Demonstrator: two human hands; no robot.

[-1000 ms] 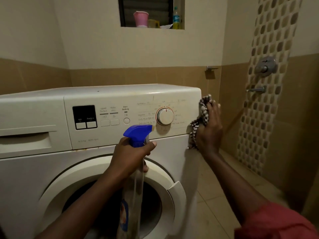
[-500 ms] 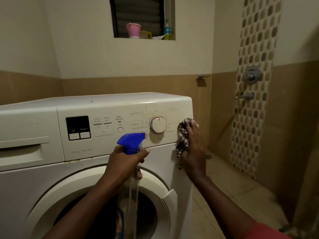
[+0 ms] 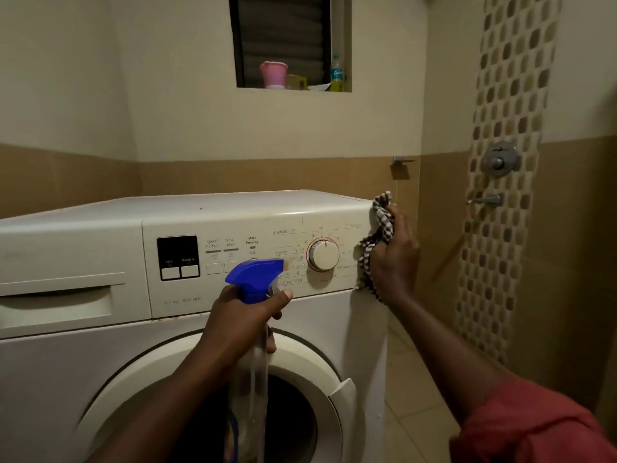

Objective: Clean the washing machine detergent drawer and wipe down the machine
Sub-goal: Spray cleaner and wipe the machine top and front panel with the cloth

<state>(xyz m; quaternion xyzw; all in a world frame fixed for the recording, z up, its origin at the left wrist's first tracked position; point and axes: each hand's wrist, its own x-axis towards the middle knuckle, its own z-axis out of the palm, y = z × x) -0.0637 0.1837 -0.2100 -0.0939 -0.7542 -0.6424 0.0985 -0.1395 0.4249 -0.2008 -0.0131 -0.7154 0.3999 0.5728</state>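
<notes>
A bathroom, this was, with cream walls above a band of tan tiles, and backed against them stood the white front-loading washing machine [image 3: 100, 362]. Its white rectangular detergent drawer [image 3: 66, 302] sat pushed in at the upper left of the front. Over at the top right corner, the right hand [image 3: 395, 262] gripped a crumpled brown-and-white checked cloth [image 3: 377, 242], fingers curled round it, holding it against the machine's front right edge, just beside the round white programme dial [image 3: 323, 254]. And the left hand [image 3: 240, 325] was wrapped round the neck of a clear plastic spray bottle [image 3: 255, 275] with a blue trigger head, held upright in front of the control panel, nozzle pointing right towards the dial. Left of it sat the small black display panel [image 3: 178, 257]; below, the round porthole door [image 3: 300, 379] showed a dark drum. A red sleeve [image 3: 534, 429] covered the right upper arm. Up on the window ledge stood a pink plastic cup [image 3: 273, 74] and a small bottle with a blue label [image 3: 337, 73]. Off to the right, a strip of pebble mosaic [image 3: 500, 95] ran down the wall, carrying a round metal shower valve [image 3: 499, 159] and a metal tap [image 3: 485, 200] beneath it.
</notes>
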